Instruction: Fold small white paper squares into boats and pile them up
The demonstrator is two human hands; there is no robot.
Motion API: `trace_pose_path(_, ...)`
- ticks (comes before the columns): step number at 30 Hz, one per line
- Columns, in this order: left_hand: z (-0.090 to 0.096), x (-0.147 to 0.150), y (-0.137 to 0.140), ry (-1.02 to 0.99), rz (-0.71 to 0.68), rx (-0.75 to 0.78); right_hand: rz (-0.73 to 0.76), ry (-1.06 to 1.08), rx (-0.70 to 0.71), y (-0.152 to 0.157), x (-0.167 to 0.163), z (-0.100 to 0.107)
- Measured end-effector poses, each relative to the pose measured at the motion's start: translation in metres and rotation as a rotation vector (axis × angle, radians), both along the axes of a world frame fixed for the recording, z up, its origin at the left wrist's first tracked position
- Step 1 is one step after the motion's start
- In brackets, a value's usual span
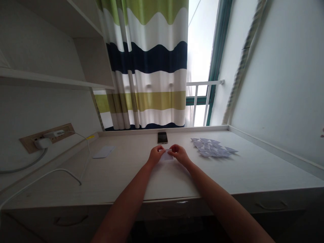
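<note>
A small sheet of pale paper (167, 156) is held between my two hands, low over the middle of the desk. My left hand (156, 155) pinches its upper left corner, and my right hand (178, 154) grips the upper right side with thumb and fingertips. Just beyond the hands lies a dark phone (162, 137). To the right is a spread of folded paper pieces (212, 148) with pointed ends. A flat stack of paper sheets (103, 152) rests on the left of the desk.
A white cable (87, 158) runs from a wall socket board (48, 136) over the left of the desk (121, 179). Shelves (55, 79) overhang the left side. A striped curtain (157, 60) and a window railing (202, 83) stand behind. The right wall (278, 81) borders the desk.
</note>
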State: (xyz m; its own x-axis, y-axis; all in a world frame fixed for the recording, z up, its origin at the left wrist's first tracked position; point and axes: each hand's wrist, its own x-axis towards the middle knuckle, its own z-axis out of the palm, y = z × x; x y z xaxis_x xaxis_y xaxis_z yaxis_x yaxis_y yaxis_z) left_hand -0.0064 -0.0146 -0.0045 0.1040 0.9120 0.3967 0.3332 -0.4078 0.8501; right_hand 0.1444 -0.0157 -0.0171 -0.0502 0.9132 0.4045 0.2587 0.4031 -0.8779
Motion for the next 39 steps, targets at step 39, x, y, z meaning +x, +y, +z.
trace_pose_path(39,-0.004,0.002,0.002,-0.474,0.01,-0.358,0.036,-0.387,0.428,-0.02,-0.008,0.01)
